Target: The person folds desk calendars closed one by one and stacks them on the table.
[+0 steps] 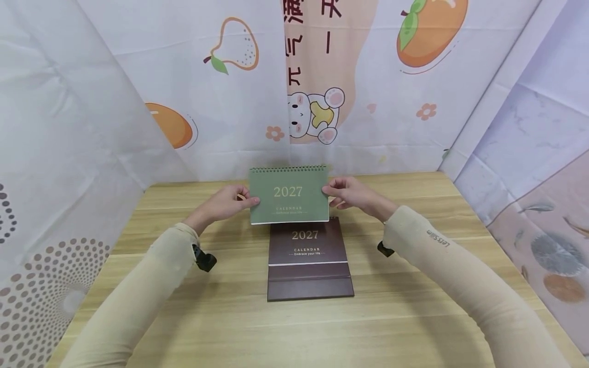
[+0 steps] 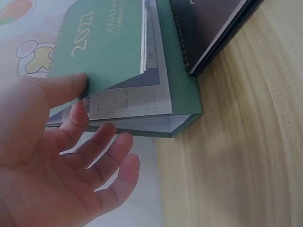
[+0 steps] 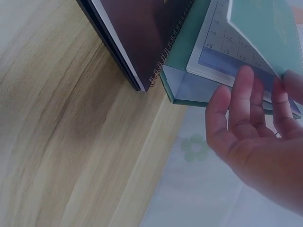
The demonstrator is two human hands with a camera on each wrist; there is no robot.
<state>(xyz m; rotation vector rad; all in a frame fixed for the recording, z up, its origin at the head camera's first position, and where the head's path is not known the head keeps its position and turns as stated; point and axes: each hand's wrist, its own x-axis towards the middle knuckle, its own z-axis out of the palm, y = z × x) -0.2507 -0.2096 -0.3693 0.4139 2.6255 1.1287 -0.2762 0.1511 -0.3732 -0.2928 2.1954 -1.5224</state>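
A green 2027 spiral desk calendar stands at the back of the table, behind a dark maroon 2027 calendar. With thumb and forefinger, my left hand pinches the left edge of the green cover; its other fingers are spread loosely. At the opposite edge, my right hand pinches the same cover. Both wrist views show this cover raised away from a printed calendar page and the green stand beneath. Neither hand touches the maroon calendar.
The wood-grain table carries both calendars. A white curtain with fruit and cartoon prints hangs right behind the green one. More patterned cloth hangs at the sides. Small black devices sit at both wrists.
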